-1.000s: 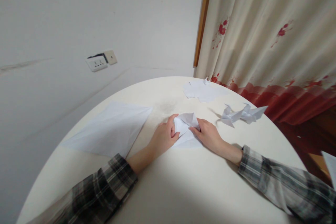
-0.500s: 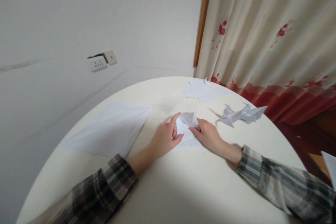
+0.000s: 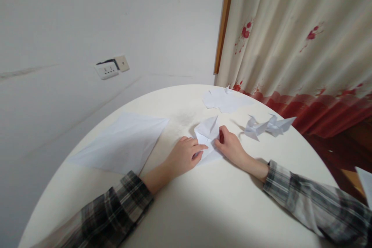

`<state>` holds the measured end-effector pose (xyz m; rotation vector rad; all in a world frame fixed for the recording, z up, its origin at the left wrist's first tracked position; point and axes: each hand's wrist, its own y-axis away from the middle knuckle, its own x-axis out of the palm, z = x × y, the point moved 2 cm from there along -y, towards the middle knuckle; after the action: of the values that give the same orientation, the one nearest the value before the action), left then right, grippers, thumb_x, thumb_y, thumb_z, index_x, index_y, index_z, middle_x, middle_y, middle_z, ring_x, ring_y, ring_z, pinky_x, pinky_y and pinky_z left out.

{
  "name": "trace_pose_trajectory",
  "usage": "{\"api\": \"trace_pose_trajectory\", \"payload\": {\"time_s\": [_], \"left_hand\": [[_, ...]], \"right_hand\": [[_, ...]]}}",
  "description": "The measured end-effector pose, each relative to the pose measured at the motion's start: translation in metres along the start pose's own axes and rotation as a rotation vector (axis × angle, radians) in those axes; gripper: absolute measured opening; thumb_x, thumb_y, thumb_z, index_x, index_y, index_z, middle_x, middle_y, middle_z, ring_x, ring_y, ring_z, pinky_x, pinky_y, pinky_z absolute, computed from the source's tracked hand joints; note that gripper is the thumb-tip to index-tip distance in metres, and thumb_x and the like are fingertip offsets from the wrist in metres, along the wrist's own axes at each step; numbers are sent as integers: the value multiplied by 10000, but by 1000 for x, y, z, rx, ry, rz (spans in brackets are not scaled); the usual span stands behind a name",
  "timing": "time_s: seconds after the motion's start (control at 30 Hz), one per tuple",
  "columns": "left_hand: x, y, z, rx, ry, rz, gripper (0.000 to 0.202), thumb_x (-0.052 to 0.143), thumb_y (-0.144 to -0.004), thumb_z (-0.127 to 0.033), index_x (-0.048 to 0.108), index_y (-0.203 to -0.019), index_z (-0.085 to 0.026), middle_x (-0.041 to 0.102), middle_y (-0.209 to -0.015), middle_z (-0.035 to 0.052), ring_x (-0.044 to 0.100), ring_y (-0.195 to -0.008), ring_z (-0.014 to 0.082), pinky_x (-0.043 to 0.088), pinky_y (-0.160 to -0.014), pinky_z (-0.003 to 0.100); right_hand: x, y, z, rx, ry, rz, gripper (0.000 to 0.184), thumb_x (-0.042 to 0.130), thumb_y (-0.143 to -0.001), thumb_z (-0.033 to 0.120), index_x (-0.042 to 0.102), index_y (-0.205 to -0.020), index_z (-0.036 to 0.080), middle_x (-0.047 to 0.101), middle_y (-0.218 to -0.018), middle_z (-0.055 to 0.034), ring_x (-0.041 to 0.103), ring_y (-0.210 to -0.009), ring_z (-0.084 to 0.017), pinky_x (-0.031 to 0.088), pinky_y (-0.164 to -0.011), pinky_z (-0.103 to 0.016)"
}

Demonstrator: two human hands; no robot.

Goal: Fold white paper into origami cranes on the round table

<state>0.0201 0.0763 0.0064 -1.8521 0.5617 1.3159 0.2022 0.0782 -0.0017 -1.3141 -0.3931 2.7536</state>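
Note:
A partly folded white paper point(image 3: 207, 133) lies near the middle of the round white table point(image 3: 186, 209). My left hand point(image 3: 183, 155) rests on its lower left part, fingers curled and pressing the fold down. My right hand point(image 3: 231, 145) pinches the paper's right flap, which stands up in a point. Both arms wear plaid sleeves.
A large flat white sheet point(image 3: 122, 143) lies to the left. A finished folded paper figure point(image 3: 269, 126) sits at the right, and more white paper point(image 3: 225, 100) lies at the far edge by the flowered curtain point(image 3: 290, 38). A wall socket point(image 3: 107, 69) is on the wall.
The paper's upper flap has been lifted to stand in a point. My left hand's fingers slid right over the fold; my right hand's fingers curled up onto the flap.

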Motion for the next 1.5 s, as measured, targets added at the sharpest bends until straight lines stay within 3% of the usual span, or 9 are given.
{"api": "trace_pose_trajectory", "payload": {"time_s": [0.13, 0.3, 0.4, 0.5, 0.73, 0.9, 1.2, 1.5], "left_hand": [[-1, 0, -2, 3, -8, -16, 242, 487, -830, -184, 643, -1007, -237, 613, -771, 17, 551, -753, 151, 346, -705, 303], [-1, 0, -3, 14, -11, -28, 240, 490, -825, -202, 636, -1014, -227, 619, -785, 21, 551, -764, 162, 345, -710, 312], [-1, 0, -4, 10, -9, -30, 230, 497, -822, -215, 634, -1006, -219, 611, -765, 19, 546, -746, 162, 343, -701, 310], [-1, 1, -5, 14, 3, -22, 222, 505, -822, -235, 628, -1005, -212, 607, -762, 19, 544, -740, 158, 344, -699, 307], [-8, -1, -9, 48, 56, 59, 234, 408, -892, -271, 593, -1008, -187, 611, -823, 34, 543, -818, 172, 364, -749, 316], [-7, -2, -7, 9, 140, 7, 226, 367, -882, -153, 543, -1022, -172, 619, -955, 51, 542, -892, 168, 378, -805, 314], [-6, -2, -6, 3, 170, 12, 80, 474, -839, -187, 540, -879, -165, 592, -816, 24, 519, -788, 159, 373, -730, 283], [-6, 2, -4, 102, 100, 61, 163, 426, -748, -69, 542, -790, -176, 552, -763, 19, 489, -756, 152, 341, -702, 280]], "right_hand": [[1, 0, -4, -14, -232, -73, 201, 485, -716, 191, 350, -864, 211, 510, -660, 30, 503, -585, -146, 367, -565, -249], [-1, 0, -4, -122, -184, -93, 142, 474, -692, 109, 371, -690, 207, 472, -630, 35, 450, -581, -126, 321, -558, -234], [-2, 0, -3, -251, -181, -74, 180, 409, -651, 10, 441, -629, 185, 490, -660, 14, 457, -631, -123, 323, -588, -229], [-1, 0, -1, -336, -183, -30, 270, 394, -663, -30, 564, -699, 177, 521, -721, -4, 469, -682, -125, 344, -638, -233], [1, 1, 7, -368, -28, 74, 137, 571, -760, 161, 648, -867, 198, 545, -758, -25, 493, -782, -169, 388, -729, -289], [1, 2, 9, -385, 35, 67, 251, 605, -749, 212, 629, -998, 187, 580, -867, -60, 506, -865, -196, 413, -790, -327], [2, 3, 8, -391, 48, 70, 298, 603, -749, 224, 622, -1042, 176, 577, -908, -76, 504, -892, -204, 422, -817, -345], [1, 4, 10, -382, 62, 64, 277, 612, -756, 231, 623, -1028, 183, 567, -880, -68, 502, -859, -198, 425, -796, -338]]}}
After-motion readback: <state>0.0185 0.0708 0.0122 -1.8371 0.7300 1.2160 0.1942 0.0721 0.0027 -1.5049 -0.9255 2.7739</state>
